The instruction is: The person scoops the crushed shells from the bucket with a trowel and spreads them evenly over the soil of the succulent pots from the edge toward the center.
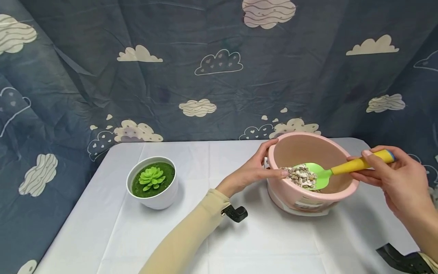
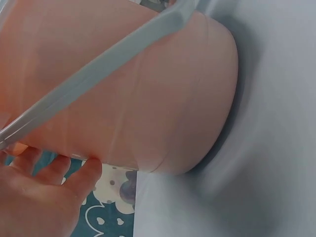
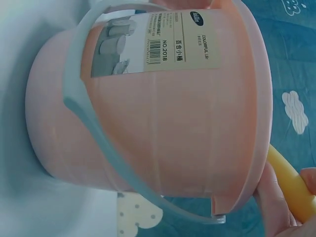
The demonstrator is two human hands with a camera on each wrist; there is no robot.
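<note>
A pink bucket stands on the white-covered table, its pale handle hanging down around the outside. My left hand grips the bucket's left rim, thumb over the edge and fingers against the outer wall. In my right hand is the yellow handle of a toy shovel, which I hold over the bucket's right rim. The shovel's green blade reaches down inside, against small mixed white and brown pebbles. How deep the pebbles go is hidden by the bucket's front wall.
On the table's left side stands a white pot with a green succulent on a mossy surface. A dark cloud-patterned curtain hangs behind the table. A printed label is on the bucket's outside.
</note>
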